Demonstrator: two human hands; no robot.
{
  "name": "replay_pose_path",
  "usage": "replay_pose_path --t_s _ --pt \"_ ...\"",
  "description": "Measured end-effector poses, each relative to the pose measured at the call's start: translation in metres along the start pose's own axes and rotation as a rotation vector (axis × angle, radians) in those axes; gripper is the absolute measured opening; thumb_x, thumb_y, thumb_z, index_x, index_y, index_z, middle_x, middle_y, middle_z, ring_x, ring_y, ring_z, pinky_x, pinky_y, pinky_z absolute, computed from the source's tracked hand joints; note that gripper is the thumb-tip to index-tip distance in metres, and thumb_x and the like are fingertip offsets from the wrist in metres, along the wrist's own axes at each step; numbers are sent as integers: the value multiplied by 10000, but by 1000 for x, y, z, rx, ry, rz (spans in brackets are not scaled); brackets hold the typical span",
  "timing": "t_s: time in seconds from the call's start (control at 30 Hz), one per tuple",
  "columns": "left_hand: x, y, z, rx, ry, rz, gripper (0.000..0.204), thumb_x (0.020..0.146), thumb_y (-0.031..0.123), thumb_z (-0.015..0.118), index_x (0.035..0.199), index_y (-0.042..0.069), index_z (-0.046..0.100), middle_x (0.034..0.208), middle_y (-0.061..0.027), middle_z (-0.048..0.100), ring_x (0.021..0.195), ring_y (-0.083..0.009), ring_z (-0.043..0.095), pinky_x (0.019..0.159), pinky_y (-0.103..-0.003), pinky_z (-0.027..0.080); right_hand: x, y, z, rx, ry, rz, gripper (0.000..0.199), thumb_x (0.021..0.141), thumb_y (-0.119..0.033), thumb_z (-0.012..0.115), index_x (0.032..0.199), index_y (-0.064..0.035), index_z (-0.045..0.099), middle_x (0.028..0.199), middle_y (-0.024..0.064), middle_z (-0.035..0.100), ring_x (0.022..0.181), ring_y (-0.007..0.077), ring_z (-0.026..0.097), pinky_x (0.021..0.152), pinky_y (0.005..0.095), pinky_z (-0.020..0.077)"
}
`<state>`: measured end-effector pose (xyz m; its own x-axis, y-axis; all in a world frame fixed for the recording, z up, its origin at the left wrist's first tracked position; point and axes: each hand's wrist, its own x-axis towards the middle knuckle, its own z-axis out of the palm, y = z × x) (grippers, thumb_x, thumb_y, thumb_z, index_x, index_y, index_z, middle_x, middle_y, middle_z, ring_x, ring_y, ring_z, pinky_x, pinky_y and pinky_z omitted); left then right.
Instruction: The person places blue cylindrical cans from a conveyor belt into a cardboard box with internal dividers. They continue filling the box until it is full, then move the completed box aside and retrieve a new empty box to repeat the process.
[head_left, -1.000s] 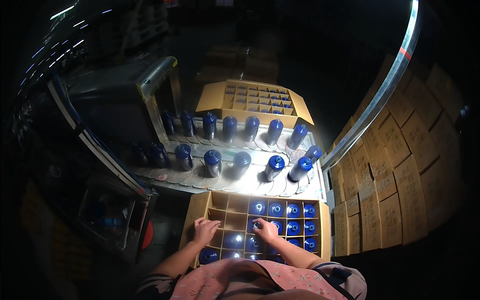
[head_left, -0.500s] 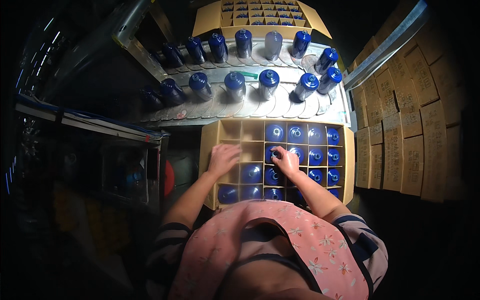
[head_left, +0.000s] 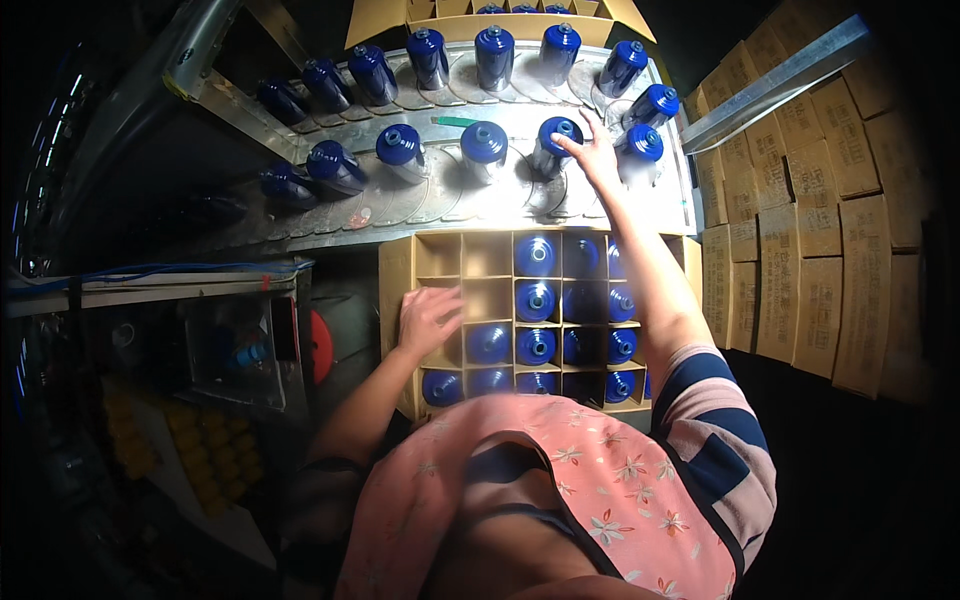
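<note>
My right hand (head_left: 592, 155) reaches over the conveyor, thumb against the top of an upright blue bottle (head_left: 552, 160) and fingers spread beside it. A firm grip on the bottle does not show. My left hand (head_left: 430, 318) hovers over the left side of a divided cardboard carton (head_left: 397, 300). Its fingers are loosely bent and apart, with nothing in them. Blue bottles such as this one (head_left: 536, 300) stand neck up in many of the carton's cells, while several cells at the far left hold none. My right forearm hides part of the carton's right side.
Two curved rows of blue bottles (head_left: 494, 60) stand on the metal conveyor (head_left: 450, 215), with a small green strip (head_left: 455, 121) between them. Another divided carton (head_left: 380, 22) is beyond. Stacked brown boxes (head_left: 820, 230) line the right; a metal frame (head_left: 225, 95) rises at left.
My right hand has left a bottle in the carton and moved forward to one on the conveyor. My left hand stays over the carton. The conveyor bottles have shifted left.
</note>
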<state>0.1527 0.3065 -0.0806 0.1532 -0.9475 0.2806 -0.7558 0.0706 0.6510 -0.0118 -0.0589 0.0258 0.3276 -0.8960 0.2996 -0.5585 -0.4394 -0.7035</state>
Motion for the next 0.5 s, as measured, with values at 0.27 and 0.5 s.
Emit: replay_pose_path --t_s 0.27,0.5 --pt "1 3 -3 10 54 9 185 753 208 727 938 205 732 1110 17 696 989 -190 624 902 -381 412 26 57 23 131 154 -8 349 837 -285 731 1150 -141 680 1113 154 593 1061 283 583 942 344 452" --pt "-5 -1 -10 -6 96 -19 148 761 209 724 908 194 740 1075 13 710 976 -161 635 886 -352 412 28 109 -10 88 34 65 552 819 -356 751 1272 -76 605 1231 219 565 1132 317 551 1013 378 397"
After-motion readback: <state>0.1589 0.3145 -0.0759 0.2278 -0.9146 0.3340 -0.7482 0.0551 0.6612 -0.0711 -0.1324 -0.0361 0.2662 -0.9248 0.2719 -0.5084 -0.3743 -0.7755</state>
